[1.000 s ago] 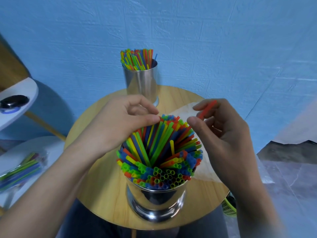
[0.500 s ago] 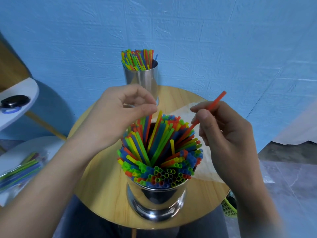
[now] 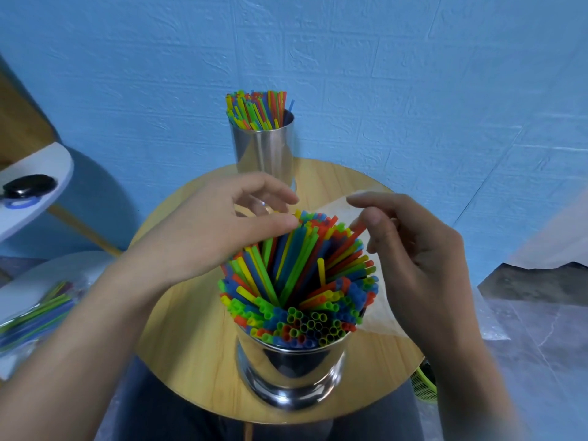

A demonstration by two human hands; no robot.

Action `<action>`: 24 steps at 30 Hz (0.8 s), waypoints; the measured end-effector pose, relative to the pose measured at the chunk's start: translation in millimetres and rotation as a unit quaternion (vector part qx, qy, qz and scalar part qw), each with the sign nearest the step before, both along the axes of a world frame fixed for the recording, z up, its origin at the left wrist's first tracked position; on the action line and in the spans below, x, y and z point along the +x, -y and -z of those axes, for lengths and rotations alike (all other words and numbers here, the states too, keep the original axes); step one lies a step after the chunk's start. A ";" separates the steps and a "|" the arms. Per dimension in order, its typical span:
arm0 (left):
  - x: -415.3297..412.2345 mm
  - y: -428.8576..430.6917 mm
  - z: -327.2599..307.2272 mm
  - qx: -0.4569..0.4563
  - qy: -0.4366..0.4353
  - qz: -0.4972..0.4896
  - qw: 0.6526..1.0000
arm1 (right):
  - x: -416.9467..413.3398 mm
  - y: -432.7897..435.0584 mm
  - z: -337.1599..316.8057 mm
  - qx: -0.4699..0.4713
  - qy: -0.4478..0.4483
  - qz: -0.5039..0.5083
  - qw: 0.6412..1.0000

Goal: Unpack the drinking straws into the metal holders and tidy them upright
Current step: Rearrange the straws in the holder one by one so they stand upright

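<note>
A shiny metal holder [image 3: 288, 370] stands at the near edge of the round wooden table [image 3: 191, 345], packed with coloured straws [image 3: 299, 281] that fan outward and lean. My left hand [image 3: 203, 230] reaches over its far left side, thumb lying on the straw tops, fingers arched above and holding nothing. My right hand [image 3: 410, 249] hovers at the far right side, its thumb touching the top of a red straw [image 3: 356, 233] that sits in the bundle, index finger stretched out above. A second metal holder [image 3: 264, 154] at the table's back carries upright straws [image 3: 254, 108].
A clear plastic wrapper [image 3: 378, 316] lies on the table under my right hand. A bag of more straws [image 3: 35, 313] rests on a white stool at the left. A white shelf [image 3: 38, 167] with a black object juts in. A green basket [image 3: 424, 388] sits below the table, and a blue wall is behind.
The red straw that my right hand held raised has gone down into the near holder. My left hand's fingers have lifted and spread, its thumb still on the straw tops.
</note>
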State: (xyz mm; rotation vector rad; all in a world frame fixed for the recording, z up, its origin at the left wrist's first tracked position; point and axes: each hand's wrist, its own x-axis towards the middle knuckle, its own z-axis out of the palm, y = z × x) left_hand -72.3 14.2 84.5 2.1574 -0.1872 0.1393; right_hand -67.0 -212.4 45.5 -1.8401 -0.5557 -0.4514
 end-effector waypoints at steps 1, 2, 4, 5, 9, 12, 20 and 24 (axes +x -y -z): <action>-0.3 0.4 -0.9 0.011 -0.005 0.009 1.000 | -0.1 -0.1 -0.1 -0.002 0.000 0.000 1.000; -0.3 0.9 -1.6 0.019 -0.005 0.013 1.000 | 0.1 -0.3 -0.3 -0.002 -0.003 -0.001 1.000; 0.5 2.0 -2.5 0.021 0.000 0.012 1.000 | 0.7 -0.7 0.1 0.000 -0.008 -0.004 1.000; 1.1 2.6 -2.8 0.019 0.002 0.008 1.000 | 0.5 -1.2 0.1 0.000 -0.010 -0.006 1.000; 3.6 5.9 -3.1 0.042 0.020 0.006 0.999 | -0.2 -2.7 -0.4 0.018 -0.024 -0.009 1.000; 4.0 8.1 -4.1 0.036 0.028 0.012 0.999 | 0.4 -2.2 -0.6 0.039 -0.038 -0.006 0.998; -1.2 7.9 -6.1 0.044 0.029 0.036 0.998 | -1.2 -2.0 -2.2 0.029 -0.045 -0.019 0.998; -2.6 9.1 -8.6 0.042 0.021 0.051 0.998 | -0.5 -1.7 -2.1 0.025 -0.053 -0.024 0.998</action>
